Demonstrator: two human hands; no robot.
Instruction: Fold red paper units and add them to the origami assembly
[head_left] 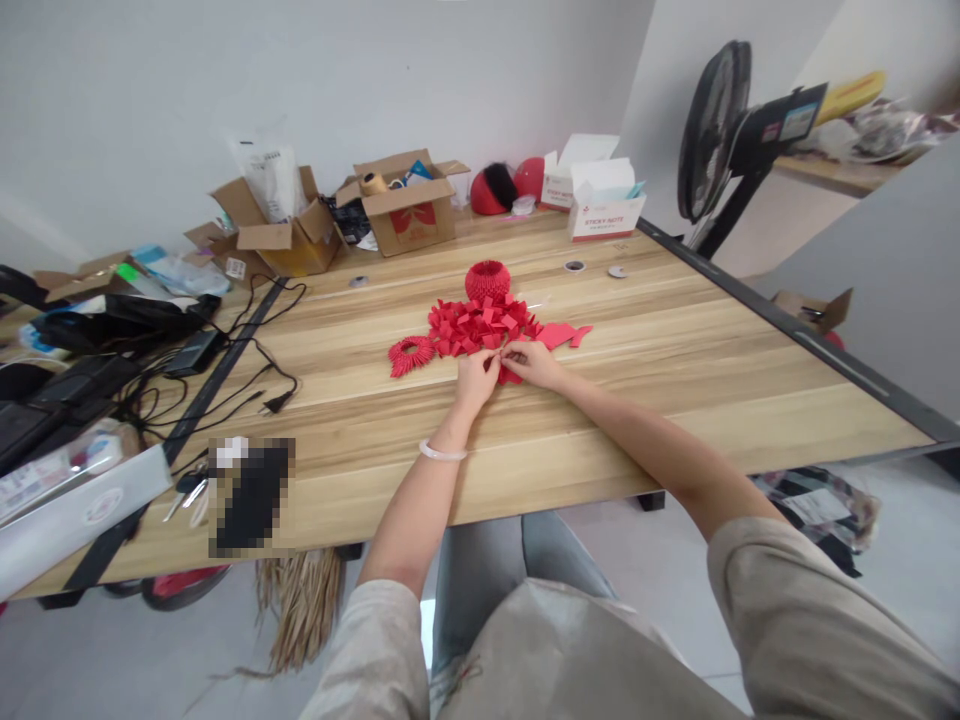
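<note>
My left hand (478,376) and my right hand (531,362) meet over the table, fingertips pinched close together. Whatever sits between the fingers is too small to make out. Just beyond them lies a heap of folded red paper pieces (480,322). Behind the heap stands a round red paper bowl (487,282) built of such folds. A red folded-paper ring (411,354) rests left of my left hand. Flat red paper sheets (556,334) lie to the right of the heap, and some red paper shows under my right hand.
Open cardboard boxes (409,215) and white sticky note boxes (606,208) line the back. Tape rolls (574,267) lie on the wooden table (675,360). Black cables (259,370) and a long white box (90,515) crowd the left. A black fan (716,135) stands at the right.
</note>
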